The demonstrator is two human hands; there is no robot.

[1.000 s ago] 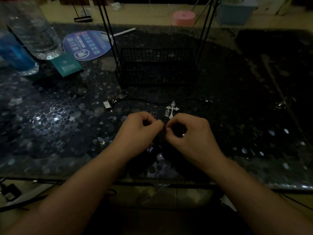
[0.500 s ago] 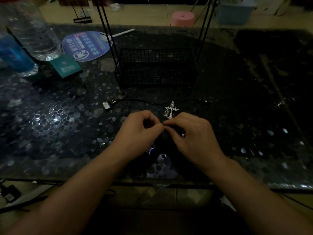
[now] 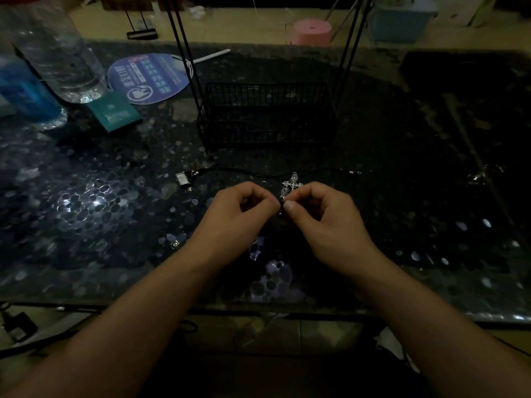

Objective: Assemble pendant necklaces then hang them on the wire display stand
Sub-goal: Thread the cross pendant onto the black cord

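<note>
Fingertips of our left hand (image 3: 244,209) and right hand (image 3: 321,216) are meeting, pinching something too small and dark to identify, just near of the silver cross pendant (image 3: 291,185) lying on the dark pebbled table (image 3: 86,202). We are judging this as assembly: threading comes next, needing steady alignment. Beyond, the thin black cord (image 3: 258,173) is lying before the black wire display stand (image 3: 267,116).

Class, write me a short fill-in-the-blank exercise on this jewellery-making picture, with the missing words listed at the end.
1. The silver pendant beyond the fingertips has the shape of a ____.
2. The wire basket of the display stand is coloured ____.
3. The left hand and right hand meet at their ____.
4. The stool on the floor behind the table is coloured ____.

Missing words: cross; black; fingertips; pink
</note>
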